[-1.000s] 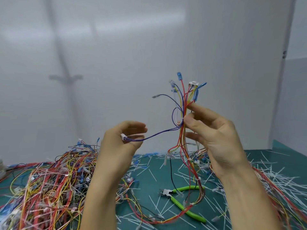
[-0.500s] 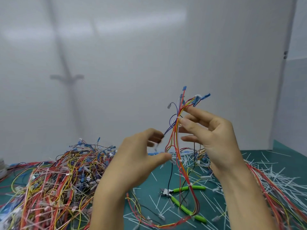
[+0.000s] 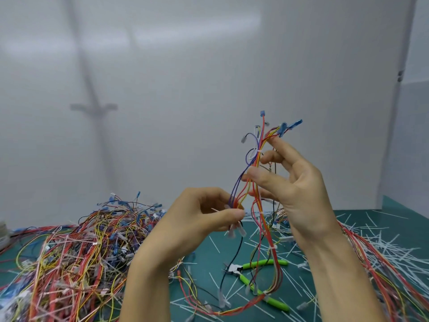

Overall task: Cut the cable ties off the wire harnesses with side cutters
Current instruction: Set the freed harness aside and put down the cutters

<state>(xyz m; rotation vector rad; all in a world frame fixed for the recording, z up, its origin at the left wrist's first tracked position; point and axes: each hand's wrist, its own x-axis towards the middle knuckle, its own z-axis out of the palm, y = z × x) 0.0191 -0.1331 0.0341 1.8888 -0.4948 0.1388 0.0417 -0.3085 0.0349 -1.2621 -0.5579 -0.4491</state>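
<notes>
I hold a wire harness (image 3: 260, 145) of red, yellow and purple wires upright in front of the wall. My right hand (image 3: 292, 189) pinches it near the top, thumb against fingers, just below a white cable tie (image 3: 258, 151). My left hand (image 3: 204, 217) pinches the lower strands and their clear terminals between thumb and fingers. The rest of the harness hangs down and loops over the green mat. The side cutters (image 3: 255, 273), with lime green handles, lie on the mat below my hands, untouched.
A big tangled pile of harnesses (image 3: 76, 252) covers the left of the green mat (image 3: 209, 259). Several cut white tie pieces (image 3: 383, 247) and more red wires litter the right. A white wall stands close behind.
My left hand came in from the left and now pinches the strands just under my right hand. The right hand loosened its upper fingers. The harness top rose slightly.
</notes>
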